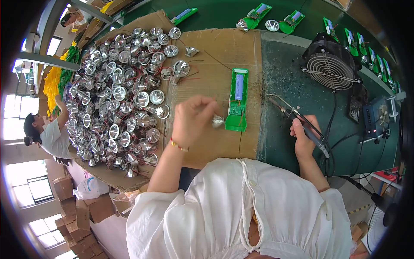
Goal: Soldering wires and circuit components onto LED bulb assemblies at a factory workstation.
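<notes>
My left hand [192, 118] is closed in a pinch on a small silver lamp reflector [217, 121], partly blurred, just left of the green flashlight casing. That open casing [236, 116] lies on the cardboard and has a purple cylindrical battery [239, 87] inside, with thin red and black wires at its lower part. Over on the right, my right hand [305, 134] is wrapped round a soldering iron [297, 115]. Its thin tip points left toward the casing without touching it.
A large heap of silver reflectors [119, 93] with wires covers the cardboard [207, 47] at left. A black fan [331, 71] and a blue soldering station [376, 118] stand at right, with cables nearby. More green casings [292, 21] line the far edge. Another person [51, 134] is at far left.
</notes>
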Available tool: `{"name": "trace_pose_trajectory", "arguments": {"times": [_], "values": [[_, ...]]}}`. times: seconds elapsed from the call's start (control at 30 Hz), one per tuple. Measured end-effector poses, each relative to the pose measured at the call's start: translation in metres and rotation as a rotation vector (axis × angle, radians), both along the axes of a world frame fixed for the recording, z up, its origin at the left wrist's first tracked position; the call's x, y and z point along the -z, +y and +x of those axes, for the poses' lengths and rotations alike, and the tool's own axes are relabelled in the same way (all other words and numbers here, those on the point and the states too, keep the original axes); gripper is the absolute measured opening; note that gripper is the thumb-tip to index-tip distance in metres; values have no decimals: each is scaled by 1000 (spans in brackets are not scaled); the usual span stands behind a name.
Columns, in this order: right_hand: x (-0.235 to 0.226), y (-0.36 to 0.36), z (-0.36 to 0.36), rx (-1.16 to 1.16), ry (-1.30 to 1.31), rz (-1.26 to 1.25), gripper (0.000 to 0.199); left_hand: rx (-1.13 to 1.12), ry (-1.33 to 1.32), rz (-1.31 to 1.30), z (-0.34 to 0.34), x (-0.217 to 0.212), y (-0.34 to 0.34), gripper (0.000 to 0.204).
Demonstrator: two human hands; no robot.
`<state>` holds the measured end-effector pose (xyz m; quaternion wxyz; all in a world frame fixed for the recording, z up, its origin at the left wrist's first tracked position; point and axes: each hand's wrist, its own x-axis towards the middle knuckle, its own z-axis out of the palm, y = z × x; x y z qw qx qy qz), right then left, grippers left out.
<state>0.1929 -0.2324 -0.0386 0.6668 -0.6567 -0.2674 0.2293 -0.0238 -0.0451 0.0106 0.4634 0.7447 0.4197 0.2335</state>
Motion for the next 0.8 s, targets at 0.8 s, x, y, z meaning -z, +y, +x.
{"name": "trace_pose_trajectory", "arguments": {"times": [0.8], "values": [[-13, 15, -38, -284, -51, -7, 16, -56, -18, 98, 15, 37, -36, 13]]}}
